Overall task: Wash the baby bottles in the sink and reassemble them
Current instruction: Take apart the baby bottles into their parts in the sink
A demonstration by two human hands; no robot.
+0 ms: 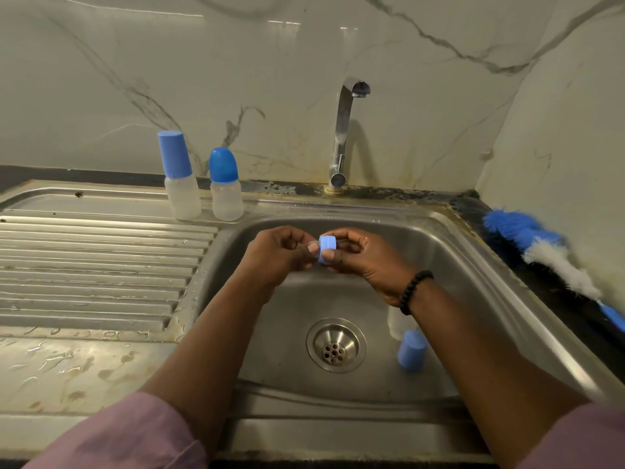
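Head view. Marble-veined wall panels back a steel sink (pixel 473 252) set in a stained desk (pixel 50 374); dark grime lines the seam behind the tap (pixel 343 130), whose spout points right and shows no water running. The ribbed drainboard (pixel 94 265) to the left is wet, with droplets along its front edge.

Two bottles stand upright at the back of the drainboard, just beside each other: the tall bottle (pixel 179 177) with a flat-topped blue cover, and the short bottle (pixel 225 186) with a domed blue cover. Both bodies are clear.

Both hands are raised over the basin, meeting at a blue ring (pixel 327 249). The left hand (pixel 280 255) has fingers curled in at the ring's left side, where a clear part, likely the teat, shows between the fingertips. The right hand (pixel 365 262) pinches the ring between thumb and fingers. A black bead bracelet (pixel 414 291) sits on the right wrist; pink sleeves (pixel 128 438) are pushed up both forearms.

In the basin, right of the drain (pixel 336 345), a blue cap (pixel 412 350) lies partly hidden by the right forearm. A clear bottle body (pixel 397 324) lies just behind it, touching or nearly so; I cannot tell which.

A blue-and-white brush (pixel 541 248) lies on the dark ledge right of the sink, its handle running toward the frame edge.
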